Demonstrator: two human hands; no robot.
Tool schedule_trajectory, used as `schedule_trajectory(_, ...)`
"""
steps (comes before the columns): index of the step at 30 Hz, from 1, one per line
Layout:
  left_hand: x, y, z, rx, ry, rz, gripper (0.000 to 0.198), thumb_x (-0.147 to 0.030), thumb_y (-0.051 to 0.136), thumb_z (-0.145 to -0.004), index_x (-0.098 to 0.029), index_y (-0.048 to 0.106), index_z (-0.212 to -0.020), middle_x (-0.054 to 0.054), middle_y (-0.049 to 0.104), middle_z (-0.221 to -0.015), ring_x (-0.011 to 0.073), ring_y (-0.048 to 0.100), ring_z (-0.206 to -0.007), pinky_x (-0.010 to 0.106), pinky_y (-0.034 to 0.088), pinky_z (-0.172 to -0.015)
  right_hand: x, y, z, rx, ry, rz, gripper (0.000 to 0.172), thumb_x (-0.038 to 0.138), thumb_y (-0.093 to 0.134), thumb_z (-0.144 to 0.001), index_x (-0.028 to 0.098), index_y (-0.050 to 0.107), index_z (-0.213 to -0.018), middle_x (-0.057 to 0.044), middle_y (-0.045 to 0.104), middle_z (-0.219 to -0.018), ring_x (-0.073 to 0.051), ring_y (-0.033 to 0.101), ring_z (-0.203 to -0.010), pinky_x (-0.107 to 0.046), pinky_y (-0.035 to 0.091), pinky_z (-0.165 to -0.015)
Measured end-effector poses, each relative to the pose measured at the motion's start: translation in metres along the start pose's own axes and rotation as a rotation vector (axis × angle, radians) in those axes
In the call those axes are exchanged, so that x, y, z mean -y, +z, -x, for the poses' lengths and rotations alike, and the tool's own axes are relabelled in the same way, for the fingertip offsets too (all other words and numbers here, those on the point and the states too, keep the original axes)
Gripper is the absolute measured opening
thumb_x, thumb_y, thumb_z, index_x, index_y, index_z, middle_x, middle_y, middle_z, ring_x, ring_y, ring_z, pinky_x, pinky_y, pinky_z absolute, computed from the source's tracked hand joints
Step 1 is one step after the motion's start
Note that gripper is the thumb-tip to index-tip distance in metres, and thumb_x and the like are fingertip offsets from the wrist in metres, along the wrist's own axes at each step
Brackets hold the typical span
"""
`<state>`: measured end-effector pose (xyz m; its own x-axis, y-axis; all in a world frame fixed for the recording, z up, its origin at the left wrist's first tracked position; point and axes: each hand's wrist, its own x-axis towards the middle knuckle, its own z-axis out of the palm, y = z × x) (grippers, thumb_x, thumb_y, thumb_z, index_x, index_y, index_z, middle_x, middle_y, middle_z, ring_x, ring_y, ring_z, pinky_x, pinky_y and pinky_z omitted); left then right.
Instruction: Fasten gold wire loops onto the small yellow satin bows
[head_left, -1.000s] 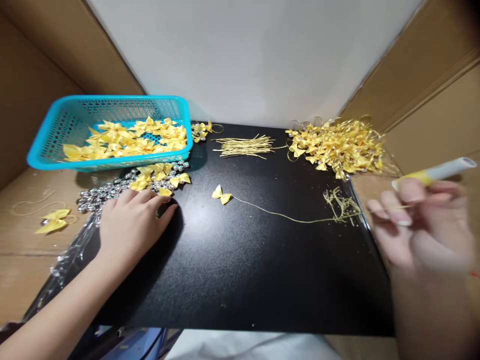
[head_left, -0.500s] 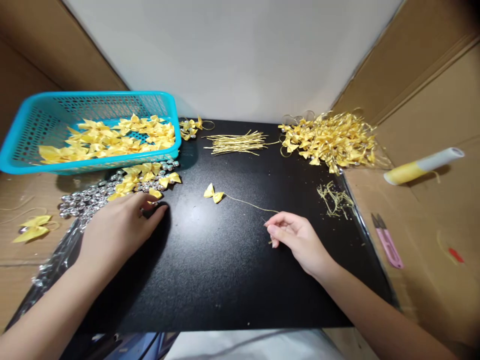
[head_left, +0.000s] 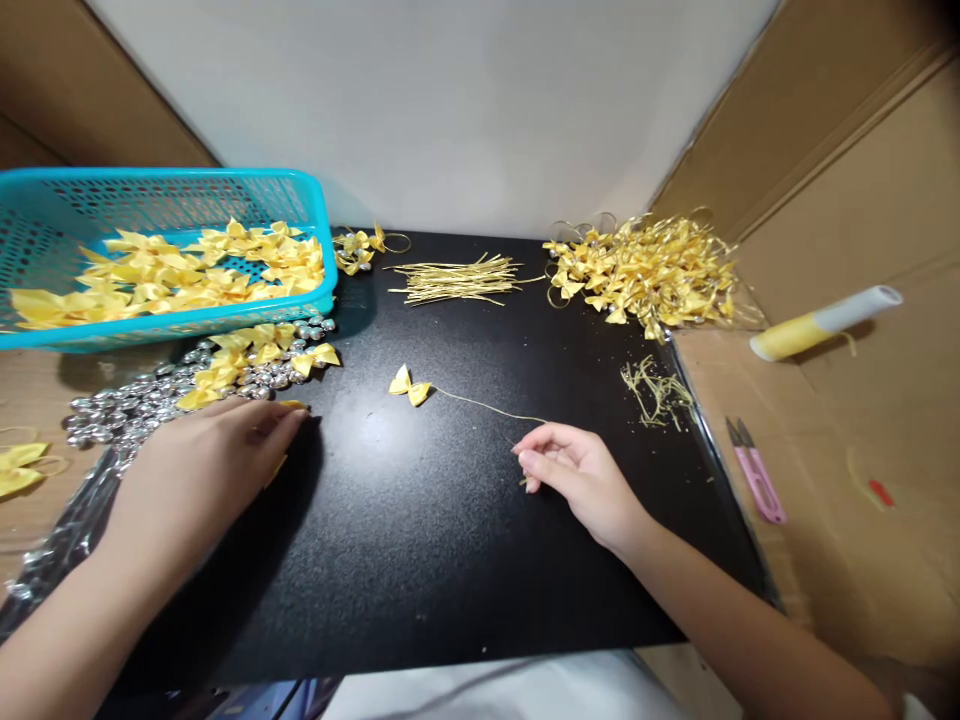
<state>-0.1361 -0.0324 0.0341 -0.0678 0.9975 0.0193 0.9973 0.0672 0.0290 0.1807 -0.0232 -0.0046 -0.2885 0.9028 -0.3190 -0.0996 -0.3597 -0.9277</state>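
Note:
My left hand [head_left: 214,455] is closed on a yellow bow [head_left: 279,462], parts of which show at its fingertips, beside the silver beads [head_left: 127,410]. My right hand [head_left: 574,475] pinches a thin needle and the end of a gold thread [head_left: 487,406]. That thread runs left to another yellow bow [head_left: 409,386] lying on the black table [head_left: 420,560]. More yellow bows [head_left: 217,375] rest on the beads behind my left hand.
A blue basket [head_left: 326,250] of yellow bows stands at the back left. Gold cords [head_left: 457,280] and a heap of finished-looking bows [head_left: 652,270] lie at the back. Thread scraps [head_left: 656,392], pink snips [head_left: 759,482] and a yellow-white tube [head_left: 825,323] are at the right.
The view has shifted a little, so most things appear further left. My left hand has closed on a yellow bow from beside the beads. My right hand keeps its pinch.

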Motion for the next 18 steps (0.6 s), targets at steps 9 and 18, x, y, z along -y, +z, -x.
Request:
schedule_trajectory(9,-0.099,0.008,0.005,0.288,-0.074,1.270,0.027,-0.043,0.072,-0.077,-0.018,0.068,-0.085,-0.001,0.069,-0.066,0.0104,0.060,-0.051,0.020,0.048,-0.053,-0.002,0.004,0.002,-0.034,-0.046,0.012,0.022,0.035,0.079,-0.068,0.017,0.069,-0.074,0.002,0.062,-0.060,-0.010,0.059,-0.055,-0.025,0.052,-0.057)
schedule_trajectory(18,-0.135,0.038,0.002,0.731,-0.194,1.894,0.035,-0.038,0.083,-0.070,-0.018,0.077,-0.098,0.001,0.073,-0.074,0.0070,0.064,-0.056,0.018,0.054,-0.059,0.001,0.001,0.006,-0.146,-0.277,0.157,0.007,0.024,0.068,-0.077,0.018,0.070,-0.076,0.000,0.065,-0.065,-0.009,0.058,-0.057,-0.023,0.050,-0.054)
